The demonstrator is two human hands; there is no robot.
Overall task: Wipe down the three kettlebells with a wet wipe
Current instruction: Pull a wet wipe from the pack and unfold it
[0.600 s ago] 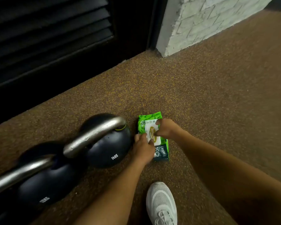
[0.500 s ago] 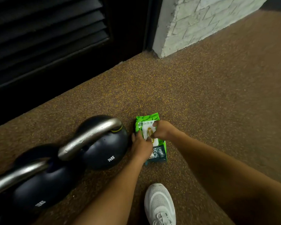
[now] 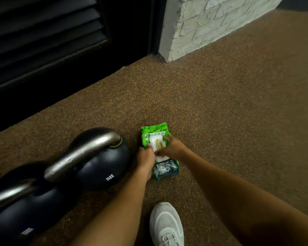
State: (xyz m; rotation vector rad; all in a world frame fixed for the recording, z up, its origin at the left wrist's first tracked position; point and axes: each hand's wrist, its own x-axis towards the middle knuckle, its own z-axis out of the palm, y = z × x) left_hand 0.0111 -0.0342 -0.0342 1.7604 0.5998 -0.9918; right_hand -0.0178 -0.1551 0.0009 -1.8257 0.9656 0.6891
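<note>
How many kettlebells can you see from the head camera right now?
2. One kettlebell, marked 14KG, stands on the floor just left of the wipes pack. A second kettlebell sits beside it at the lower left, cut by the frame edge. The third is out of view.

Green wipe pack [image 3: 156, 137] flat on floor — two black kettlebells [image 3: 103, 167] [image 3: 25, 215] left, upright.

Both hands meet on the wipes pack [image 3: 156, 139] just right of the near kettlebell [image 3: 100, 162]: left hand [image 3: 145, 160] steadies it, right hand [image 3: 172, 148] grips its white lid [image 3: 156, 143].
</note>
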